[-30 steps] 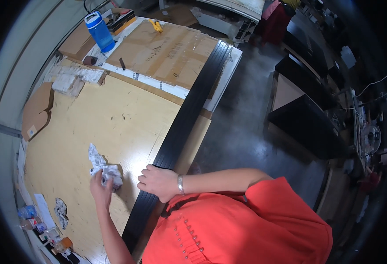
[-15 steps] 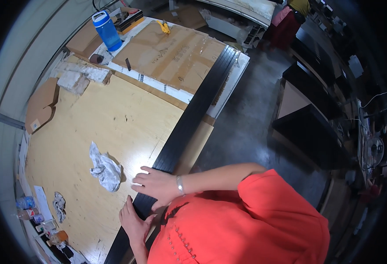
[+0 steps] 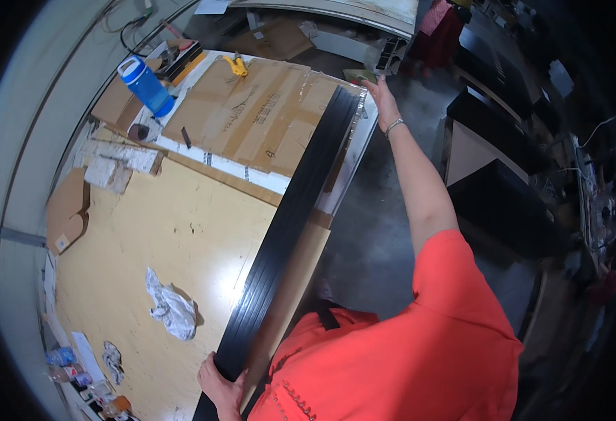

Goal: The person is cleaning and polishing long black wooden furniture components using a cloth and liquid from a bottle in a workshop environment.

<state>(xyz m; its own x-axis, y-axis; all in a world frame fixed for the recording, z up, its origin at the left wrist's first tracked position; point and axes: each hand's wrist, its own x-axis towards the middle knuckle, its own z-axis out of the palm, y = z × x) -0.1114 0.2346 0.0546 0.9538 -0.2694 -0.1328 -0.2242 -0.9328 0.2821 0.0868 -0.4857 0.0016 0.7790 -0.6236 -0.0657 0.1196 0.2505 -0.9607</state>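
Observation:
A bundle of long black strips (image 3: 269, 259) lies along the right side of the wooden worktable (image 3: 146, 224), its far end over a cardboard sheet (image 3: 252, 116). My left hand (image 3: 221, 387) grips the bundle near its close end, fingers on one side and thumb on the other. My right arm reaches far forward. Beside the bundle's far end, at the white board's corner, my right hand (image 3: 386, 105) has its fingers stretched out and apart from the strips. A crumpled white rag (image 3: 174, 313) lies left of the bundle.
A blue bottle (image 3: 146, 88) and a yellow-handled tool (image 3: 237, 65) are at the far end. Wrapped white blocks (image 3: 108, 173) sit at the left, and several small bottles (image 3: 61, 356) line the near left edge. Large black panels (image 3: 497, 200) stand on the floor at right.
My right hand has left the strips' near part and moved forward to their far end. My left hand stays on the near part. The view has shifted slightly.

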